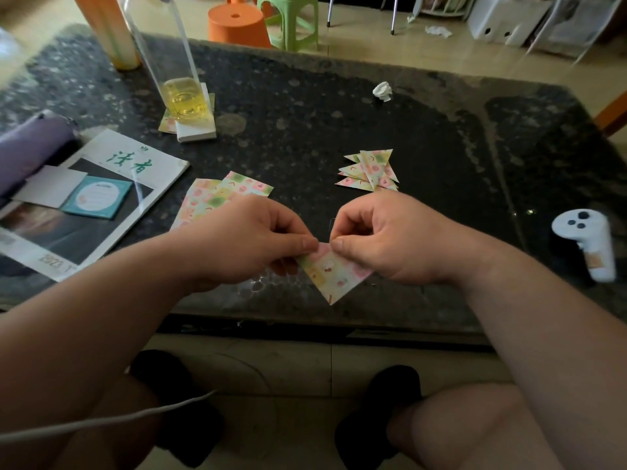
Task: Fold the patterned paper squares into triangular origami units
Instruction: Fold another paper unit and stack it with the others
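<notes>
Now both hands pinching folded patterned paper triangle at its top edge, above near edge of bench: my left hand, right hand. Paper looks light, thin, creasable; grip corners, not middle.

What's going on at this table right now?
A person is folding origami at the dark speckled stone table. The left hand and right hand both pinch the top edge of a pastel patterned paper piece, already folded into a triangle. A small pile of finished patterned triangular units lies beyond the right hand; a stack of unfolded patterned paper squares lies beyond the left hand.
</notes>
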Motion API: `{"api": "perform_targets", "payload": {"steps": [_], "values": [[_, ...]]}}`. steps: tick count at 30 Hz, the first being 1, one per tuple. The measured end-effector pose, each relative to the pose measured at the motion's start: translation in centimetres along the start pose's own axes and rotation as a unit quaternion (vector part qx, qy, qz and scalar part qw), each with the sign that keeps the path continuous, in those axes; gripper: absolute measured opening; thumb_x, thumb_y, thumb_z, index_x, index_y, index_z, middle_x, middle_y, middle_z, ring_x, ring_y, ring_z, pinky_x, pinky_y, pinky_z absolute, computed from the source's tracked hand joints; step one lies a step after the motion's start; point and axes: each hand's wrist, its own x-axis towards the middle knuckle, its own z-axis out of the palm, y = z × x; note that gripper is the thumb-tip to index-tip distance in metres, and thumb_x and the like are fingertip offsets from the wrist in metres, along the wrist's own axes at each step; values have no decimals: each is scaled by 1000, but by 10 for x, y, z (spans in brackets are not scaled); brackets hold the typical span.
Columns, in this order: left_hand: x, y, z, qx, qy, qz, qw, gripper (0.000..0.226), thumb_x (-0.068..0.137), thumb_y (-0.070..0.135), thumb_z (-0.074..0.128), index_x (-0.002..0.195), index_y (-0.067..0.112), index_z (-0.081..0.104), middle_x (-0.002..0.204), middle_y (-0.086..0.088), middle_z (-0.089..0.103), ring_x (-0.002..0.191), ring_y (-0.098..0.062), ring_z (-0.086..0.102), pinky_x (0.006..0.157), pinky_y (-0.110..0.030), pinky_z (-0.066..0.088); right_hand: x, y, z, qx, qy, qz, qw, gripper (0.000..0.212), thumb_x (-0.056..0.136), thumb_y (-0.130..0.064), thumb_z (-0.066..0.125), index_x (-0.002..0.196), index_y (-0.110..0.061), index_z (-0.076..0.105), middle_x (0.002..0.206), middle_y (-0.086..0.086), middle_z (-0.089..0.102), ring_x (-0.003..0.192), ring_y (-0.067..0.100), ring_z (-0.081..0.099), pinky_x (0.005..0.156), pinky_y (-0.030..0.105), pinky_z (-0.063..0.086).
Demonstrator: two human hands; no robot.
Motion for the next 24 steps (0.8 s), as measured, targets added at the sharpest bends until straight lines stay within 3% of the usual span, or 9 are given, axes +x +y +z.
{"api": "perform_targets", "payload": {"steps": [4,8,10,12,14,16,17,20,24], "values": [[-1,-4,-2,-17,27,-5,999,13,90,25,72,85,16,79,80,-1,77,72,-13,70,76,-30,57,-3,6,-7,12,-12,5,1000,19,95,-16,68,77,-21,71,66,-10,66,58,0,57,56,20,46],[-4,-6,-8,-13,31,-14,999,12,89,27,73,85,17,80,83,-2,78,77,-16,73,84,-39,60,-11,13,-24,-9,-40,41,998,18,94,-13,68,77,-18,72,62,-6,67,55,1,57,56,23,47],[-6,-6,-11,-3,43,-20,999,12,90,26,73,84,17,79,78,1,77,71,-9,71,68,-27,59,-16,21,-39,-61,-56,74,994,16,92,-14,70,77,-18,73,65,-4,70,56,3,60,61,25,50],[-7,-5,-14,12,61,-32,998,13,91,26,73,82,19,79,72,4,75,62,-1,66,49,-12,46,-22,28,-52,-102,-58,113,987,16,92,-15,71,77,-19,74,66,-4,72,57,3,62,65,28,50],[-8,-5,-17,18,67,-29,997,13,91,28,73,80,22,79,73,4,75,64,-2,67,55,-16,50,-23,33,-56,-103,-26,130,986,17,93,-16,71,77,-18,74,65,-4,73,55,4,61,63,28,48],[-9,-3,-15,31,60,-22,997,13,90,32,73,81,24,79,75,3,76,69,-6,70,70,-30,56,-20,29,-49,-67,22,110,991,15,94,-19,70,80,-18,74,69,-6,74,61,10,65,67,31,53],[-9,-1,-11,42,59,-20,997,14,90,34,72,82,25,79,74,3,75,68,-6,69,70,-30,54,-17,24,-43,-35,35,88,995,13,94,-23,71,83,-20,75,73,-7,75,68,12,68,73,33,56],[-9,2,-3,47,62,-2,997,16,88,39,73,80,26,78,70,3,73,60,-7,64,62,-24,50,-10,10,-22,40,6,23,999,11,90,-36,74,93,-26,77,87,-9,77,82,6,71,77,26,58],[-9,5,2,-23,91,3,996,24,90,41,71,80,19,77,63,-3,68,51,-15,57,53,-29,47,-3,12,-4,40,16,-36,998,8,91,-18,76,90,-25,80,82,-6,77,77,6,71,71,22,57]]}}
